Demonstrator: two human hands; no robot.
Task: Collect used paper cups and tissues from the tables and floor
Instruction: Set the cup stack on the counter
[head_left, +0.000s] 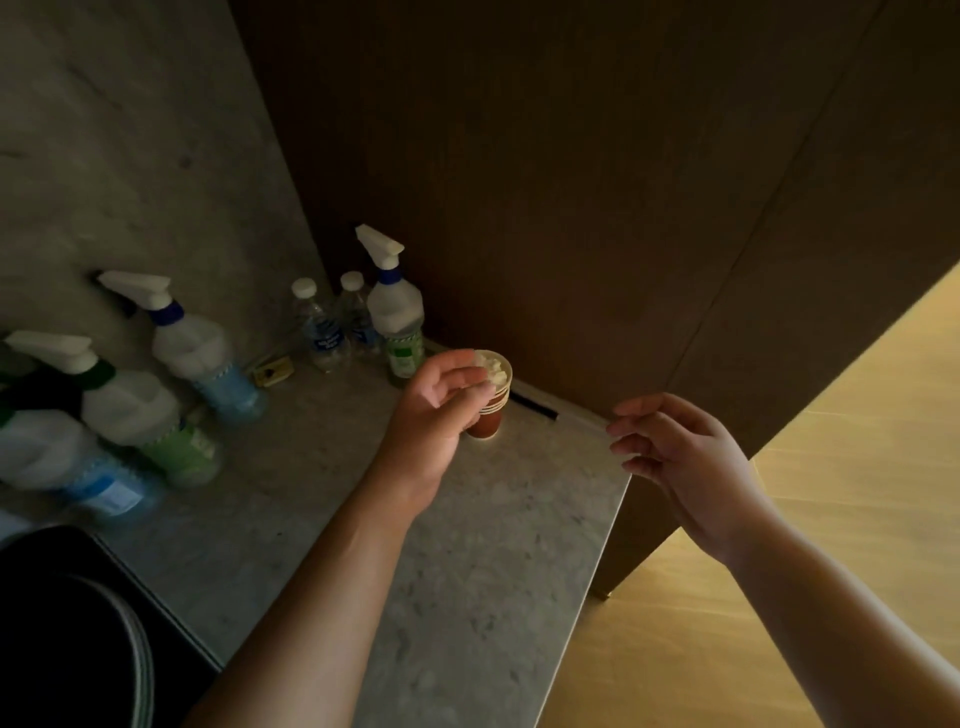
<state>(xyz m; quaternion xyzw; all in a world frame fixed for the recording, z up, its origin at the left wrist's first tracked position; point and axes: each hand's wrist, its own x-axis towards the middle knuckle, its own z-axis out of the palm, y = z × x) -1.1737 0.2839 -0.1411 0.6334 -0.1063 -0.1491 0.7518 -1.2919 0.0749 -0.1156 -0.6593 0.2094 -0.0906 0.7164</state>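
Observation:
A stack of red-brown paper cups (490, 419) stands on the marble counter (467, 545) close to the dark wooden wall. A crumpled white tissue (494, 370) fills the top cup. My left hand (436, 402) reaches over the counter, and its fingertips pinch the tissue at the cup's rim. My right hand (672, 449) hovers at the counter's right edge, to the right of the cups. Its fingers are loosely curled and apart, with nothing in them.
Spray bottles (395, 312) (189, 343) and small water bottles (322, 332) stand along the back and left. A small yellow box (272, 370) lies near them. A thin black stick (532, 404) lies by the wall. A dark round object (67, 623) sits at bottom left. Yellow wooden floor (831, 519) lies right.

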